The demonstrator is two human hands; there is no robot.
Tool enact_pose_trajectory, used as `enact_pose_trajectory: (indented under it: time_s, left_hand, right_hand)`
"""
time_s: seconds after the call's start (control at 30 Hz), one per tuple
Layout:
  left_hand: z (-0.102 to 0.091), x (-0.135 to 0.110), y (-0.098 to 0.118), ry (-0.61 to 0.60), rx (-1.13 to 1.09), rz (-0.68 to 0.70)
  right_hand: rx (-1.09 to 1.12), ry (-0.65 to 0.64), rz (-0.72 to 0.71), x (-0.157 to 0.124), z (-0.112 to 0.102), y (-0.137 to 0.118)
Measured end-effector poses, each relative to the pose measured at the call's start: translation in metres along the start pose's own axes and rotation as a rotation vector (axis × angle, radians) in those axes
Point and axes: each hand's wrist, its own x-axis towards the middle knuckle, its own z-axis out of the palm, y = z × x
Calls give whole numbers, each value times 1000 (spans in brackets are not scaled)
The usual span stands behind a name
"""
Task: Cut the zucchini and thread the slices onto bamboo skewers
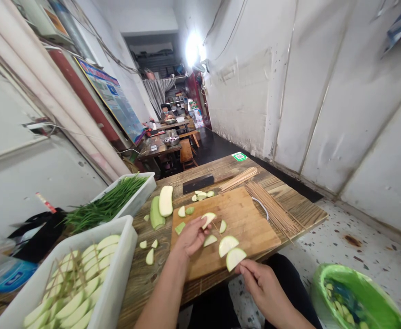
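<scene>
left hand (191,236) fingers pinched on a gourd slice (208,219) mid-frame over the cutting board (248,224), right hand (264,285) lower down, fingers closed on a bigger slice (235,257)

Matt wooden cutting board (245,219), rough-grained table (299,210)

Board (234,224) mid table (221,167), slices (228,244) on it. Knife (197,183) behind board, skewers (272,208) to its R, gourd halves (165,200) just L. Further L, greens tub (142,194) behind slice tub (118,274). Bin (324,274) on floor, R.
</scene>
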Motion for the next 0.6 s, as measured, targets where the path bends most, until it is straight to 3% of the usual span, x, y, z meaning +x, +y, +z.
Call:
enact_pose_trajectory:
  time_s: [0.27,0.6]
  left_hand:
    - [13,-4,5,120,-166,-115]
    - [15,-5,6,93,-100,-81]
  right_hand:
    - [-6,-35,-3,-1,0,-2]
    - [3,-27,1,-1,0,-2]
